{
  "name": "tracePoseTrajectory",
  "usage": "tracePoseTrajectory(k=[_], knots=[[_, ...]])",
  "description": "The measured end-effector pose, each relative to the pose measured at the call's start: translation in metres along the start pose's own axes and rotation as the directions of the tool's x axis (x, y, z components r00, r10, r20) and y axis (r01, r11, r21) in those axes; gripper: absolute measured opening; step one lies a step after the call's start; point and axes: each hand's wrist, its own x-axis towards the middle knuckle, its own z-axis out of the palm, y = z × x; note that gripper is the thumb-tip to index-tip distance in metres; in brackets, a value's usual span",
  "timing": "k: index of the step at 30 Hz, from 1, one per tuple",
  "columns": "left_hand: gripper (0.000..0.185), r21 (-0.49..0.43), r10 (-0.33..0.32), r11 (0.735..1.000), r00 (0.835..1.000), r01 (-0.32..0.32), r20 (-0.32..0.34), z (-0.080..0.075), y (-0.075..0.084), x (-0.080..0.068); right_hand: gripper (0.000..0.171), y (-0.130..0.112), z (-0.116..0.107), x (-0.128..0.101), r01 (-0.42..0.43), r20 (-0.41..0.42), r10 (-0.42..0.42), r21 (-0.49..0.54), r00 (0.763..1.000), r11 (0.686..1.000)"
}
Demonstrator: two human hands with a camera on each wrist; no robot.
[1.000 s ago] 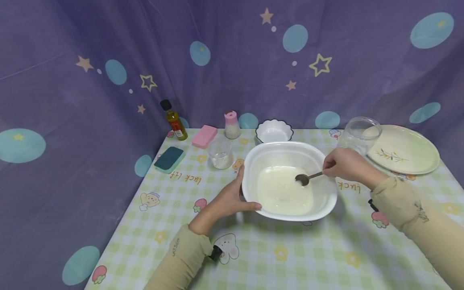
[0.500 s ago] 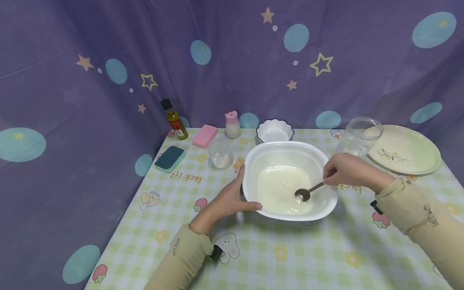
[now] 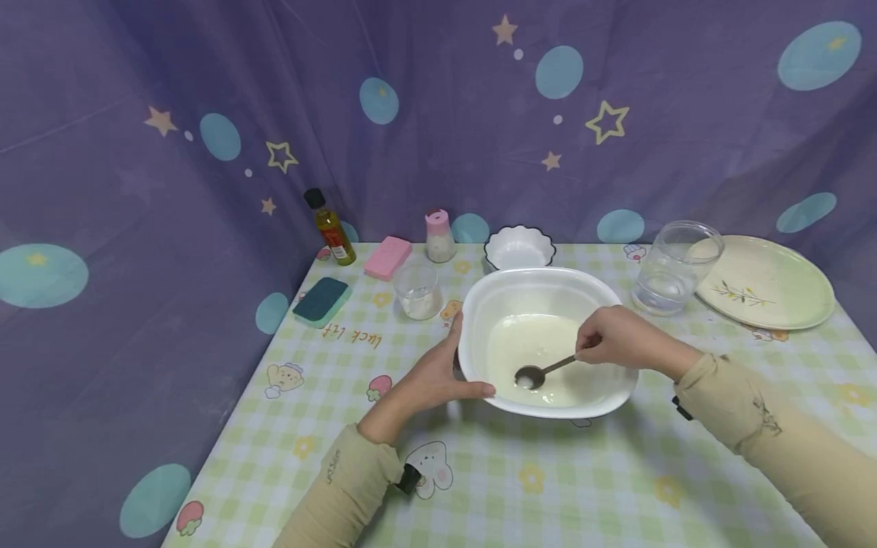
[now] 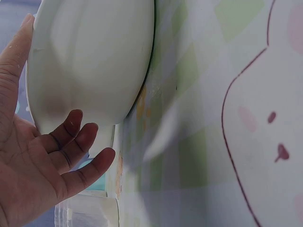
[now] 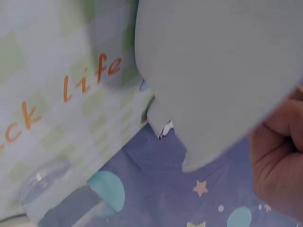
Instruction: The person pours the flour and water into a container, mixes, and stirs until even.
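Note:
A white basin (image 3: 548,280) holds a pale, milky liquid (image 3: 537,335) in the head view. My left hand (image 3: 428,377) grips its left side, the thumb lying over the near rim. In the left wrist view, the other fingers (image 4: 87,175) of that hand are bent near the basin's outer wall (image 4: 99,61). My right hand (image 3: 620,337) pinches the handle of a dark brown spoon (image 3: 558,365) above the basin. The spoon's bowl dips at the liquid's surface, with some pale liquid in it. In the right wrist view the basin wall hides the spoon.
Behind the basin stands a scalloped white dish (image 3: 519,247). A clear jar (image 3: 674,266) and an oval plate (image 3: 767,285) are at back right. To the left are a small clear cup (image 3: 418,293), a pink-topped shaker (image 3: 439,236), two sponges (image 3: 322,301) and an oil bottle (image 3: 332,232).
My right hand has brought the spoon nearer and then leftward through the liquid. The left hand and the basin have stayed in place.

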Motion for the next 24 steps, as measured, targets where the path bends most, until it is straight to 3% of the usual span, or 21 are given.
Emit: tracePoseTrajectory(k=[8, 19, 24], knots=[[0.132, -0.004, 0.002, 1.0, 1.0, -0.002, 0.002, 0.0, 0.0, -0.001, 0.015, -0.004, 0.008, 0.006, -0.06, -0.08, 0.058, -0.02, 0.995, 0.998], [0.133, -0.018, -0.002, 1.0, 1.0, 0.002, 0.003, 0.0, 0.001, -0.001, 0.011, 0.0, -0.005, 0.004, -0.174, -0.162, 0.159, -0.087, 0.974, 0.981], [0.132, -0.015, 0.007, 1.0, 1.0, -0.007, 0.001, 0.0, 0.001, -0.001, 0.011, 0.005, -0.014, 0.0, -0.21, -0.159, 0.193, -0.097, 0.968, 0.973]])
